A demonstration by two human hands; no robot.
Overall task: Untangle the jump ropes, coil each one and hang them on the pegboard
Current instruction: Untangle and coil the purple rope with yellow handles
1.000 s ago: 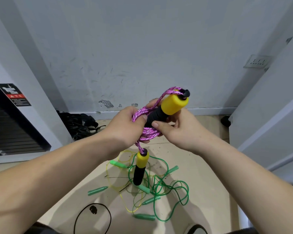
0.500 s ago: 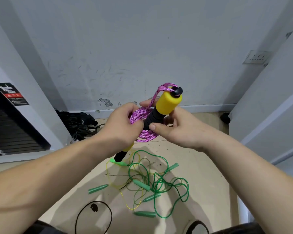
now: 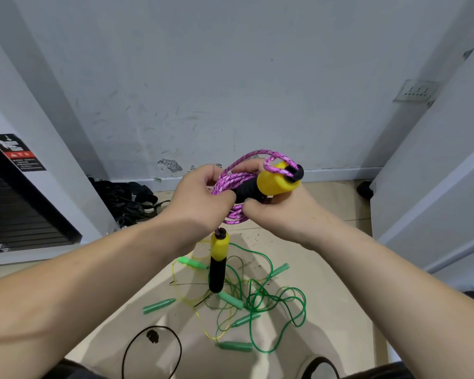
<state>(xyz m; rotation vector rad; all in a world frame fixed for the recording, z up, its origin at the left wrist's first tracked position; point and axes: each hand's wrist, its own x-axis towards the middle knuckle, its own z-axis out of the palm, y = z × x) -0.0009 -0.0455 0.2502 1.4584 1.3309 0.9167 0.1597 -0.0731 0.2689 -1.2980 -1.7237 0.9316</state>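
A coiled pink jump rope [image 3: 231, 181] is held in front of me at chest height. My left hand [image 3: 203, 198] grips the coil from the left. My right hand [image 3: 282, 212] holds one yellow-and-black handle [image 3: 268, 184], with a loop of pink rope around its yellow end. The other yellow-and-black handle [image 3: 218, 259] hangs straight down below my hands. On the floor lies a tangle of green ropes [image 3: 260, 299] and a yellow rope [image 3: 188, 296] with several green handles [image 3: 158, 306]. No pegboard is in view.
A black cord loop [image 3: 151, 348] lies on the floor near my feet. Black straps [image 3: 126, 199] are piled against the wall at left. A black-and-white machine panel [image 3: 25, 203] stands at left, a white cabinet [image 3: 433, 192] at right.
The free handle, half hidden behind my left wrist half a second ago, now hangs straight down in full view. The held handle has tilted flatter and to the right.
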